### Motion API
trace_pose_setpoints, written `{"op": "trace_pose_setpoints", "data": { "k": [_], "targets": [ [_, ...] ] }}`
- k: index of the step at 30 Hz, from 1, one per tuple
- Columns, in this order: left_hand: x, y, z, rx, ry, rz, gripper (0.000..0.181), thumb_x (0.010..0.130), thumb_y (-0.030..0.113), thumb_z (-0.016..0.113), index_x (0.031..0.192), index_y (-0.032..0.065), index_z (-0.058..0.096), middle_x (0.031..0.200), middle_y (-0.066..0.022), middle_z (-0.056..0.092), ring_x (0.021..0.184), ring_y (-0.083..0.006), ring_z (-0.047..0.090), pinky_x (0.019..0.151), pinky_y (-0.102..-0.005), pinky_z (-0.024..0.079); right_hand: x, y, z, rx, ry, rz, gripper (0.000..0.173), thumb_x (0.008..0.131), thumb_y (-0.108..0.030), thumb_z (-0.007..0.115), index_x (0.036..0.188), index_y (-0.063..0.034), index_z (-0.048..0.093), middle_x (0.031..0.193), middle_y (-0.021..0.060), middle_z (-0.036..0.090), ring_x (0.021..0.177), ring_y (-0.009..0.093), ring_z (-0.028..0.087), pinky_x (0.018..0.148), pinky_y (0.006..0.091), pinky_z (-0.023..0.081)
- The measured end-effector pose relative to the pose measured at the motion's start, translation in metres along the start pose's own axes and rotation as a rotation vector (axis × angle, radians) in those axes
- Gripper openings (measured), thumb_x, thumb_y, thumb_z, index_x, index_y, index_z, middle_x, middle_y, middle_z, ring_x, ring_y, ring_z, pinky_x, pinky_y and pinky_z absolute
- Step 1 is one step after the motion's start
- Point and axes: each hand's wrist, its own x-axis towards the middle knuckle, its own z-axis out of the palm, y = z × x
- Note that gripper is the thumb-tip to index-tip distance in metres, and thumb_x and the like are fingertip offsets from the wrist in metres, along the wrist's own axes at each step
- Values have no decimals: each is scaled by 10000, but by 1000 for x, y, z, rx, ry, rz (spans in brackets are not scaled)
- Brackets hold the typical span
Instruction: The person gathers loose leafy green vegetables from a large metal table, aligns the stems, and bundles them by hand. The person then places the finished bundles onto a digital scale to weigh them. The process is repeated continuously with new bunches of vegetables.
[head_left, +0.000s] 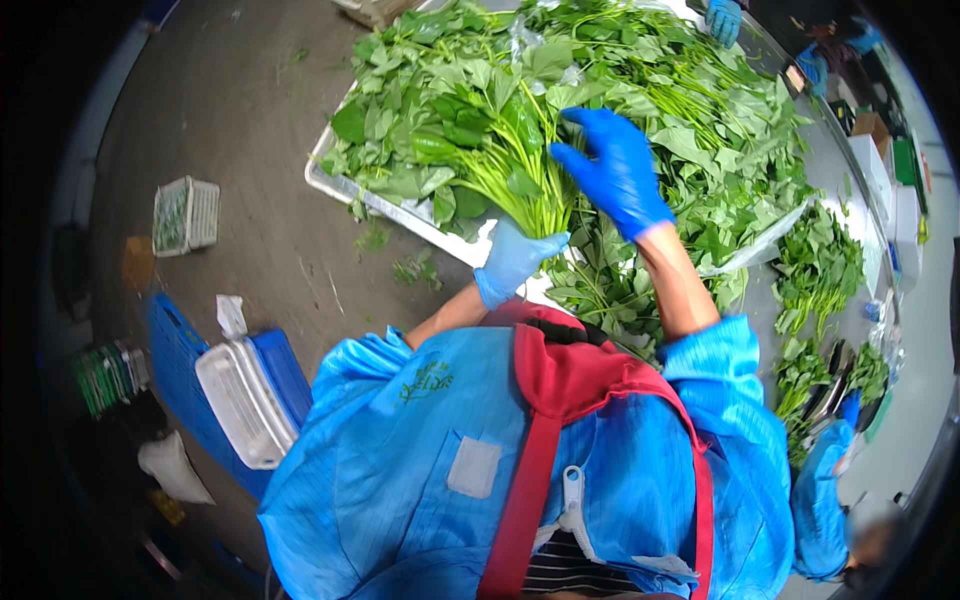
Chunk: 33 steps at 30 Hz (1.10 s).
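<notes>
My left hand (517, 262), in a light blue glove, is closed around the stem ends of a bunch of leafy green stems (532, 187), whose leaves point away from me over the table. Just right of that bunch my right hand (619, 169), in a darker blue glove, is spread with thumb and fingers apart, above the greens. Whether its fingertips touch a leaf I cannot tell. A large heap of leafy greens (712, 157) surrounds both hands on a metal table (412, 225).
A white basket (201, 214) stands on the floor at left, with white plastic bins (244, 405) and a blue crate (187, 390) nearer. More bunches of greens (817, 262) lie at right. A co-worker's gloved hand (724, 22) is at the top; another co-worker (821, 502) is at lower right.
</notes>
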Motion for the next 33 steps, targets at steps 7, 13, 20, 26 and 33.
{"op": "trace_pose_setpoints", "data": {
  "k": [7, 13, 20, 26, 33],
  "targets": [
    [11, 8, -24, -50, 178, -84, 210, 714, 1, 621, 914, -38, 570, 832, -76, 603, 714, -140, 586, 624, -262, 478, 5, -15, -27, 962, 191, 437, 110, 760, -129, 631, 813, -32, 624, 719, 43, 603, 668, 103, 530, 626, 235, 424],
    [45, 34, -39, -81, 179, -75, 123, 762, 31, 571, 868, -30, 587, 747, -54, 581, 632, -122, 557, 587, -237, 453, -133, 34, -50, -73, -739, 427, 316, 788, -267, 598, 974, -12, 599, 946, 105, 621, 884, 205, 582, 771, 340, 443],
    [42, 36, 41, 424, -321, 189, 163, 766, 22, 593, 925, 1, 564, 845, -62, 596, 723, -155, 560, 700, -300, 452, -98, -12, -82, 884, 164, 563, 1001, 665, -346, 719, 1336, 37, 83, 1365, 201, 219, 1260, 279, 248, 1031, 346, 220],
    [26, -9, 117, 1102, -797, 327, 371, 782, 89, 570, 1130, -9, 488, 1083, -160, 552, 1009, -209, 525, 853, -345, 402, -127, 0, -99, 404, 413, 670, 1268, 532, -432, 768, 1334, -15, -123, 1316, 336, 174, 1206, 458, 248, 995, 433, 252],
    [11, -48, 218, 767, -945, 84, 421, 762, 112, 596, 1140, -19, 464, 1102, -166, 537, 1020, -225, 517, 857, -346, 398, -210, 59, -128, 524, 625, 783, 1155, 594, -249, 741, 1344, -36, -111, 1355, 270, 181, 1259, 330, 238, 1011, 354, 244]
  ]
}}
